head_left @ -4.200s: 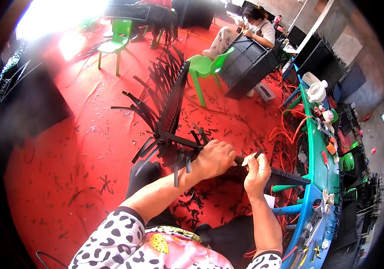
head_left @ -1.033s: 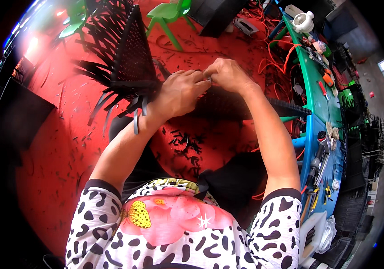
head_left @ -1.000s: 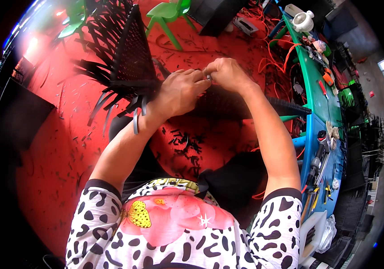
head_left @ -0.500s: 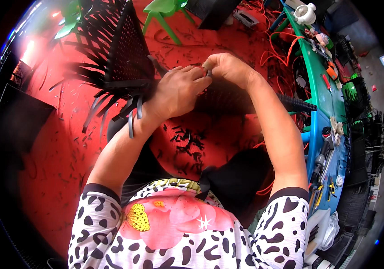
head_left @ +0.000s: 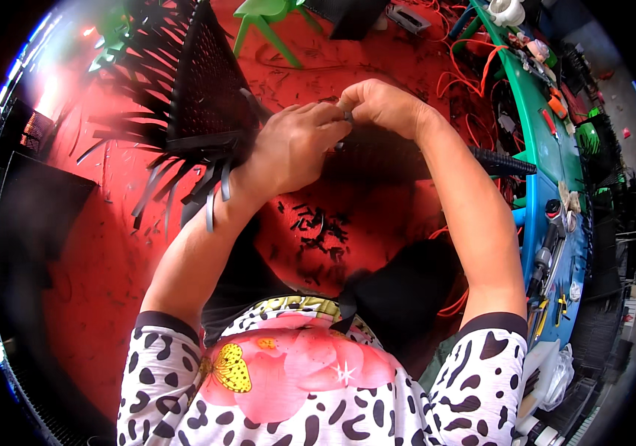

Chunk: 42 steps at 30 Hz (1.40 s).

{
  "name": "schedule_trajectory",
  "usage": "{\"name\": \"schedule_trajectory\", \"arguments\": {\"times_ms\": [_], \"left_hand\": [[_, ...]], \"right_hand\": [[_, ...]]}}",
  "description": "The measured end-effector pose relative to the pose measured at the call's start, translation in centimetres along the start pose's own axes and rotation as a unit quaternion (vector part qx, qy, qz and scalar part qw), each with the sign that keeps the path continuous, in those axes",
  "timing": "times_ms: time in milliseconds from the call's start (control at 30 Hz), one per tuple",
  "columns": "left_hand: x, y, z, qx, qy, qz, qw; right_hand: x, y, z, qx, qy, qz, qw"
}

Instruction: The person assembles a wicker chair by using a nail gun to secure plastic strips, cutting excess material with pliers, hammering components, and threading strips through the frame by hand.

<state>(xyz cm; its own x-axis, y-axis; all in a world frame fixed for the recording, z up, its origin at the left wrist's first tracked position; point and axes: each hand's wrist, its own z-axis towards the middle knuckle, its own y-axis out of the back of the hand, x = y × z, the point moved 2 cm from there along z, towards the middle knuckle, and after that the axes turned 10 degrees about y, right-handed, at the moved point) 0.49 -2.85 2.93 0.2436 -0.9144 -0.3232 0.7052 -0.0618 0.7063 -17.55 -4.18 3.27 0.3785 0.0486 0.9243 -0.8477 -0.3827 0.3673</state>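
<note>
A large black piece woven from flat strips (head_left: 210, 89) stands in front of me, its loose strip ends (head_left: 136, 104) fanning out to the left. Part of it stretches behind my hands and past my right forearm to a dark ribbed end at the table. My left hand (head_left: 295, 145) is closed at its upper edge, fingers bent. Against those fingertips, my right hand (head_left: 385, 108) pinches with thumb and forefinger. Something small and greyish shows where the fingertips meet, too little of it to name. My fingers hide most of the edge there.
Black strip scraps (head_left: 318, 230) litter the red floor (head_left: 95, 260). At the right runs a green and blue table (head_left: 556, 160) with tools, including a red-handled screwdriver (head_left: 549, 123). Orange cords (head_left: 474, 85) trail beside it. A green stool (head_left: 269, 30) stands ahead; dark panels (head_left: 43, 201) lie left.
The view has shifted slightly, so the table sits a little farther right and the stool higher. Both hands stay together at the woven edge, with hardly any change in their grip.
</note>
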Motion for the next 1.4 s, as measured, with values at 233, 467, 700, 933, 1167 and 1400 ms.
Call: {"name": "schedule_trajectory", "arguments": {"times_ms": [233,467,700,933,1167,1400], "left_hand": [[0.1,0.1,-0.1,0.012,0.031,-0.007,0.999],[0.4,0.1,0.0,0.036,0.058,0.007,0.998],[0.4,-0.3,0.0,-0.011,0.052,0.0,0.999],[0.1,-0.1,-0.4,0.031,0.065,-0.004,0.997],[0.7,0.3,0.2,0.0,0.031,0.018,0.999],[0.5,-0.4,-0.9,0.03,0.046,0.009,0.998]], "right_hand": [[-1.0,-1.6,0.4,0.039,0.051,-0.04,0.997],[2.6,-5.7,-5.6,-0.431,0.261,-0.096,0.858],[-0.8,-11.9,-5.2,-0.314,-0.016,0.433,0.845],[-3.3,-12.8,-6.5,-0.247,0.076,0.358,0.897],[-1.2,-10.6,-7.9,-0.251,0.133,0.096,0.954],[-1.1,-9.9,-9.5,-0.2,0.106,0.084,0.97]]}}
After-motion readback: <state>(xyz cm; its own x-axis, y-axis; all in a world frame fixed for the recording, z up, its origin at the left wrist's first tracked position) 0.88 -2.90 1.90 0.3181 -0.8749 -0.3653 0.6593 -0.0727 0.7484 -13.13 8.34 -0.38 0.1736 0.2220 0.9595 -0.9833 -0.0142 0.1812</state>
